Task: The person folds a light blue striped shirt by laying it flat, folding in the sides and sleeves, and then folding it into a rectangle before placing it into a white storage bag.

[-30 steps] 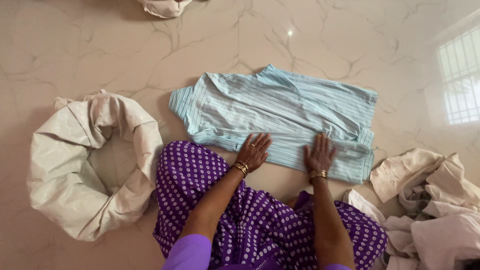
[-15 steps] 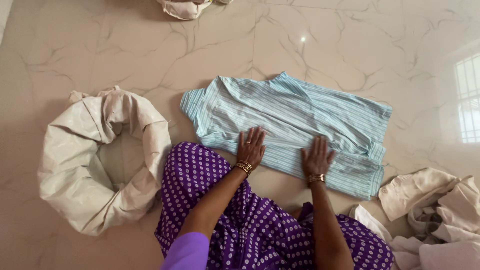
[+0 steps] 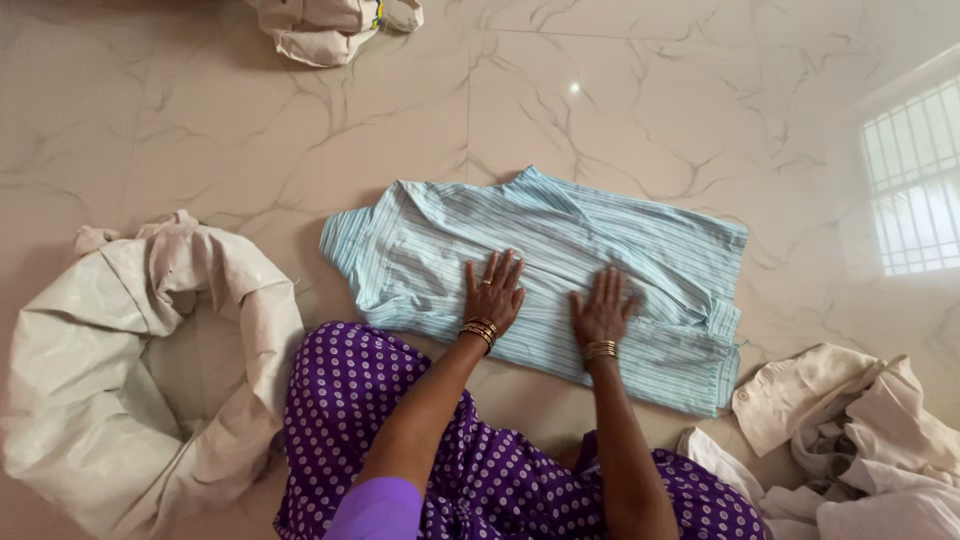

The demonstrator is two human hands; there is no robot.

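On marble floor (image 3: 200, 120): striped blue shirt (image 3: 640, 250) laid flat. Left hand (image 3: 492, 292) and right hand (image 3: 601, 312) pressed on it, fingers spread. White sack (image 3: 90, 380) left, cream clothes (image 3: 860, 420) right.

Left: white sack (image 3: 130, 370), rim rolled down, on the marble floor (image 3: 700, 120)
Right: heap of cream clothes (image 3: 860, 440)
Top: another bundle (image 3: 325, 25)

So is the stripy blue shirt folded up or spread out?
Partly folded: the striped shirt lies flat on the floor, layers doubled over, under both the left hand and right hand.
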